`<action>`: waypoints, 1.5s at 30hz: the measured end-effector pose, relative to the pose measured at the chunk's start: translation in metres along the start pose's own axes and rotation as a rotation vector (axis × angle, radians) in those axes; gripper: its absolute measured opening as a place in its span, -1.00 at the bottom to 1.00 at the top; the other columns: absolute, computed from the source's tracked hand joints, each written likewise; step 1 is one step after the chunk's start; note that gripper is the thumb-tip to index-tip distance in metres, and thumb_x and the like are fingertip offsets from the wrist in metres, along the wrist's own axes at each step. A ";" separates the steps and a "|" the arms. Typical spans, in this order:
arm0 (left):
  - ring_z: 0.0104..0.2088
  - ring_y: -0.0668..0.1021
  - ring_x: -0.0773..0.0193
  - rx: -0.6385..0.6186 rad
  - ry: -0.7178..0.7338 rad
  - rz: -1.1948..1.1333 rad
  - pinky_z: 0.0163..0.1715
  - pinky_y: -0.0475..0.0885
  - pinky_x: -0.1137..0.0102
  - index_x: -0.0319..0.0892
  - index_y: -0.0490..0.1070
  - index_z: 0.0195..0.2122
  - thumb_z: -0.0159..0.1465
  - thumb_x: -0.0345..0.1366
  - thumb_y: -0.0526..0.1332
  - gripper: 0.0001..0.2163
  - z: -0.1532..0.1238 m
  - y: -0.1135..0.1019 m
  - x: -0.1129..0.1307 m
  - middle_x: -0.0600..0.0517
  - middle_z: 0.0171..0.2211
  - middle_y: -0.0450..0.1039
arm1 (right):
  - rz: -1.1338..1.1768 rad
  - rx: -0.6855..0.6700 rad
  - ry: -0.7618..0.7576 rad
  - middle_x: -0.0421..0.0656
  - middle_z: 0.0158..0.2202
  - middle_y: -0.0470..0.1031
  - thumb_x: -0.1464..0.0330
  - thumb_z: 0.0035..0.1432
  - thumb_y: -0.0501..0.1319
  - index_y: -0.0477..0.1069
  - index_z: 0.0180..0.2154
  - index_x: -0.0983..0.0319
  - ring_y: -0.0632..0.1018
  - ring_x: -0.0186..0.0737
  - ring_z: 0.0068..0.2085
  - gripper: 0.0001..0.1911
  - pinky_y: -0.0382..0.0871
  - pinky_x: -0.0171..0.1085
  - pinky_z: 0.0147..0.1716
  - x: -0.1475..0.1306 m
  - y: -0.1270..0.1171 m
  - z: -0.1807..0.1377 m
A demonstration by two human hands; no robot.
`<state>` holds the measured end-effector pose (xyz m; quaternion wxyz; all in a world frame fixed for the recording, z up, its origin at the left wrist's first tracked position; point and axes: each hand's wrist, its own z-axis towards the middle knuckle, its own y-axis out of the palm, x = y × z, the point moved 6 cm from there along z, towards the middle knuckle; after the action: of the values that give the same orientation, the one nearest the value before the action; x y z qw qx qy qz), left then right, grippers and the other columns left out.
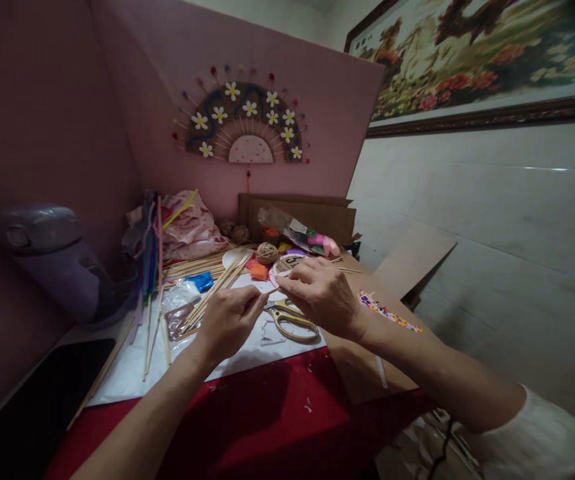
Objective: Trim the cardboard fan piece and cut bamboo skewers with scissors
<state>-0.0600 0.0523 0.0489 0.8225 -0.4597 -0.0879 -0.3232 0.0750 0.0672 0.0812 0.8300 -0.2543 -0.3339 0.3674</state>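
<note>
Left hand [231, 321] pinching a thin stick [272, 291], likely bamboo, right hand [321, 293] pinching its other end, gold-handled scissors [279, 313] below on white sheet [247, 360]

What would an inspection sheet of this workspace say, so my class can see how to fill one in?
Surface: white sheet over red cloth; small white scraps on the cloth.
Job's things: one thin stick, in hand.
Clutter: gold-handled scissors, loose sticks, twine ball, blue packet, orange packet.
Hands: left hand and right hand both hold the thin stick.
Cables: dark cord-like line at lower right; cannot tell what it is.
Surroundings: pink panel with fan-shaped decoration, framed picture, tiled wall.
</note>
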 end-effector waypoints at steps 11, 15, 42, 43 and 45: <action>-0.64 0.20 0.43 -0.017 -0.029 0.112 -0.55 0.04 0.43 -0.20 0.25 -0.63 0.25 -0.18 0.05 -0.67 -0.002 0.003 -0.002 0.12 -0.70 0.18 | 0.092 -0.112 -0.057 -0.11 -0.44 0.44 0.36 0.27 0.01 0.50 -0.27 0.26 0.36 -0.26 -0.35 -0.71 0.16 -0.28 -0.33 0.002 0.009 0.002; -0.64 0.18 0.43 -0.023 -0.032 0.144 -0.55 0.03 0.43 -0.21 0.24 -0.65 0.25 -0.17 0.04 -0.65 -0.001 0.005 -0.003 0.12 -0.71 0.17 | 0.129 -0.152 -0.037 -0.11 -0.43 0.46 0.38 0.26 0.00 0.50 -0.31 0.27 0.39 -0.28 -0.36 -0.70 0.16 -0.29 -0.36 0.002 0.012 0.002; -0.69 0.14 0.48 -0.187 -0.284 -0.742 -0.69 -0.01 0.49 -0.25 0.39 -0.56 0.11 -0.12 0.20 -0.72 0.000 0.009 -0.014 0.17 -0.74 0.11 | 1.282 -0.360 0.468 -0.20 -0.56 0.41 0.20 0.09 0.20 0.50 -0.38 0.34 0.30 -0.45 -0.57 -0.70 0.15 -0.41 -0.60 0.049 0.028 0.006; -0.70 0.13 0.50 -0.155 -0.306 -0.793 -0.70 -0.03 0.50 -0.26 0.39 -0.55 0.11 -0.13 0.20 -0.73 0.000 0.009 -0.014 0.17 -0.74 0.10 | 1.262 -0.292 0.530 -0.20 -0.57 0.40 0.20 0.10 0.19 0.49 -0.38 0.35 0.29 -0.45 -0.58 -0.69 0.14 -0.41 -0.61 0.055 0.030 0.003; -0.70 0.15 0.51 -0.061 -0.342 -0.859 -0.71 -0.03 0.52 -0.27 0.38 -0.51 0.11 -0.14 0.20 -0.75 0.001 0.010 -0.018 0.18 -0.73 0.11 | 1.101 -0.142 0.619 -0.20 -0.58 0.39 0.20 0.10 0.18 0.48 -0.43 0.35 0.29 -0.44 -0.58 -0.69 0.14 -0.41 -0.60 0.066 0.033 -0.005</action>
<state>-0.0675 0.0650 0.0348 0.5739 -0.4522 -0.3952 -0.5567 0.0971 0.1376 0.0799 0.5587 -0.5375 0.0777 0.6268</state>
